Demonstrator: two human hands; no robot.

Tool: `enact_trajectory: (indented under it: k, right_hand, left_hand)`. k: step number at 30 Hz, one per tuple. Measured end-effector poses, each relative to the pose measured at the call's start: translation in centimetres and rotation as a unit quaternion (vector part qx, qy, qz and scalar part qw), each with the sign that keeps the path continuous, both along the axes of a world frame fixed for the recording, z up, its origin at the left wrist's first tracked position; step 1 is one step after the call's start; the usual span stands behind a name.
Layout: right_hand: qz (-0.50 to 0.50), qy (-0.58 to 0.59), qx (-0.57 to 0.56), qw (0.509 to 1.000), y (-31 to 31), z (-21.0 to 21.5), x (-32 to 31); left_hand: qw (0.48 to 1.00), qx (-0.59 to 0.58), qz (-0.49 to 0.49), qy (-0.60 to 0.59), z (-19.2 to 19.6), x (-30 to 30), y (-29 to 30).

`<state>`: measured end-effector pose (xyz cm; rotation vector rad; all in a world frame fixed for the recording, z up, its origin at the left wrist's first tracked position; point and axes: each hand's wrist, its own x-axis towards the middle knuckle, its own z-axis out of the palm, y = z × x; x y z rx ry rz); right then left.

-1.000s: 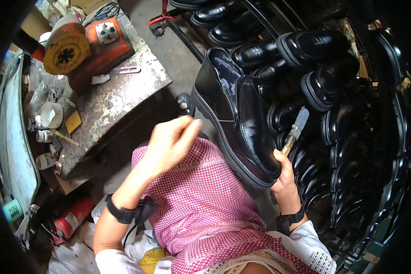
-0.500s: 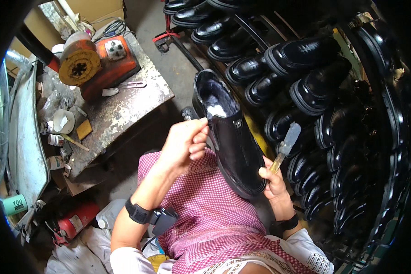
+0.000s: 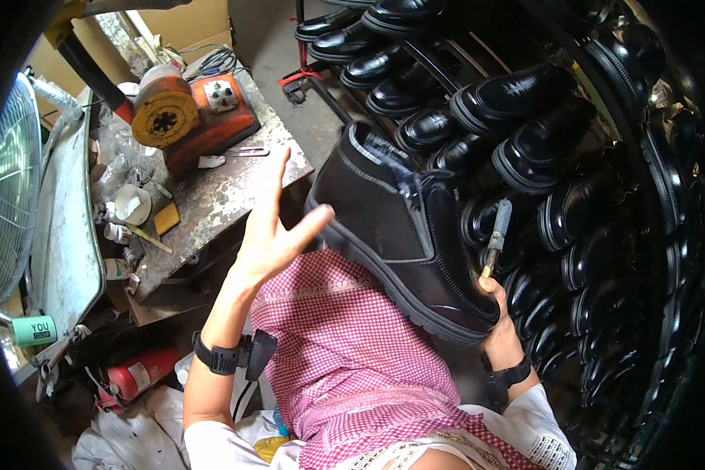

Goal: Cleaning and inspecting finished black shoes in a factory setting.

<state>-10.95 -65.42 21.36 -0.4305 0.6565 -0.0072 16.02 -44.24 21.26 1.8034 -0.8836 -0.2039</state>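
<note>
A black shoe (image 3: 368, 207) with a thick ridged sole is held up over my lap, tilted so its side and sole edge show. Around its toe end my right hand (image 3: 500, 317) is closed. That same hand also grips a small spatula (image 3: 500, 229) with a yellowish handle and a flat, grey-smeared blade pointing away from me. My left hand (image 3: 270, 235) is open beside the heel end, thumb and fingers apart, with nothing in it. Whether its thumb touches the shoe I cannot tell.
Racks of shiny black shoes (image 3: 540, 157) fill the right side. At left stands a worn workbench (image 3: 266, 184) bearing an orange machine (image 3: 211, 117), a white pot (image 3: 131, 205) and a yellow sponge (image 3: 166, 219). A fan (image 3: 12, 180) and a red fire extinguisher (image 3: 141, 374) are farther left.
The shoe has rolled from showing its top to showing its side, and sits closer to me. My left hand has let go of its opening edge, moved left and spread open.
</note>
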Motion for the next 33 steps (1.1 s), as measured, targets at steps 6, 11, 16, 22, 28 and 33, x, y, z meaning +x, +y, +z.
enact_trajectory:
  k: [6,11,16,22,28,33]
  right_hand:
    - [0.122,0.020,-0.065,0.990,-2.0,0.7,-0.1]
    - [0.226,0.002,-0.135,0.965,-2.2,1.6,1.5]
    - [0.105,0.013,-0.369,0.924,-1.1,4.0,5.9]
    - [0.200,0.009,-0.557,0.806,2.5,2.0,6.6]
    - [0.225,-0.061,-0.693,0.682,5.6,-1.9,7.2]
    - [0.228,-0.035,-0.703,0.673,5.4,-3.3,8.0]
  left_hand:
    - [0.931,0.152,-0.236,-0.232,6.6,-2.3,0.7]
    - [0.912,0.194,-0.359,-0.045,5.5,-3.3,3.5]
    - [0.974,0.010,-0.070,0.216,1.5,-4.6,6.5]
    - [0.839,-0.169,0.205,0.475,-2.1,-5.4,6.3]
    - [0.813,-0.145,0.217,0.520,-6.2,-7.1,5.6]
    - [0.791,-0.147,0.209,0.556,-6.0,-7.2,5.3]
